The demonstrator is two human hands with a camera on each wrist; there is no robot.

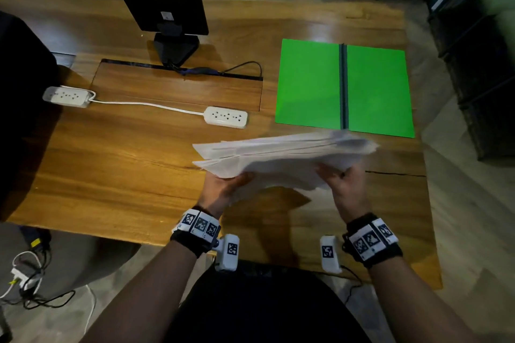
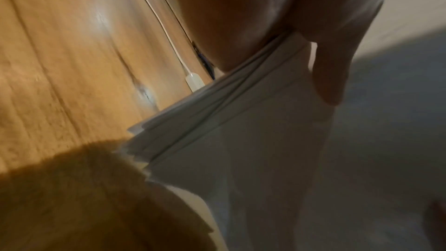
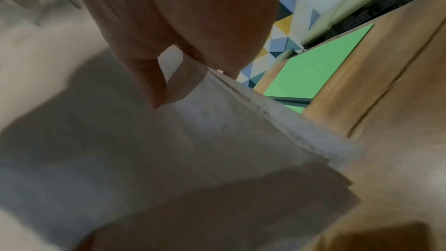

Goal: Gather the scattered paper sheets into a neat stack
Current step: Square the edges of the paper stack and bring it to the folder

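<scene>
Left hand (image 1: 223, 185): we see it at the near side of the table (image 1: 117, 170), forearm reaching forward, thumb over the top and fingers under the left near corner of the paper sheets (image 1: 281, 159); it is grasping them. The left wrist view shows the thumb (image 2: 330, 75) lying on the top sheet.

Right hand (image 1: 347, 185): mirrored on the other side, it grasps the right near part of the same bundle, thumb on top. In the right wrist view a finger (image 3: 154, 83) is curled onto the paper.

Paper sheets: one thick white bundle held between both hands, lifted clear of the table above its near right part and tilted, with the far edge higher. The edges are fanned and stepped, not yet flush; the left corners splay into two layers.

Handling, as we judge it: light for its bulk, limp, and slippery sheet against sheet, so a loose hold lets layers slide out. We would keep hold at the two short sides, thumbs above and fingers below, then stand the bundle on one long edge and tap it on the table to square it.

Power strip (image 1: 226, 117): white, just beyond the bundle toward the table's middle, cabled to a second strip (image 1: 67, 96) near the left edge.

Green folder (image 1: 344, 88): lying open and flat toward the far right corner.

Monitor (image 1: 164, 8): at the far edge, its back toward us.
</scene>
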